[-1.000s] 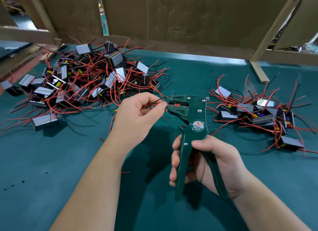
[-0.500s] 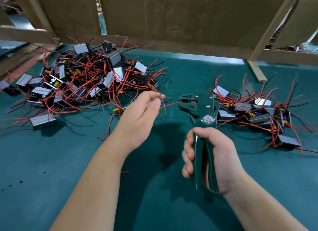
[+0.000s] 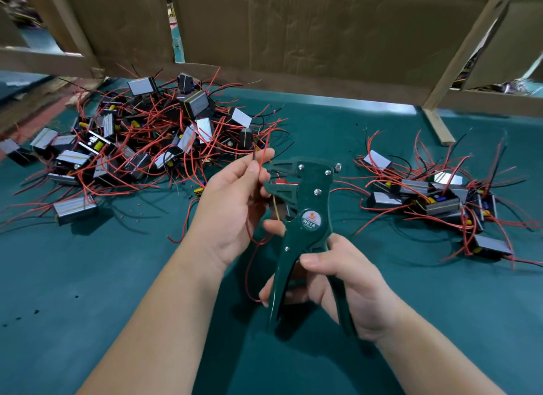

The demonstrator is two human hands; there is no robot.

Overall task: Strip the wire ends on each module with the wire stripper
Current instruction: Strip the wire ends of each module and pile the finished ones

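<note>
You are holding the thin red insulated wire (image 3: 263, 159) beside the head of the dark green metal wire stripper (image 3: 305, 215).
Your left hand (image 3: 232, 206) is pinching the wire just below its tip, and your right hand (image 3: 346, 283) is gripping the spread handles. Feed the tip in straight before squeezing.

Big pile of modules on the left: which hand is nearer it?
Left. The left hand, pinching a red wire, is just off the pile's right edge; the right hand, gripping the wire stripper, is farther right.
</note>
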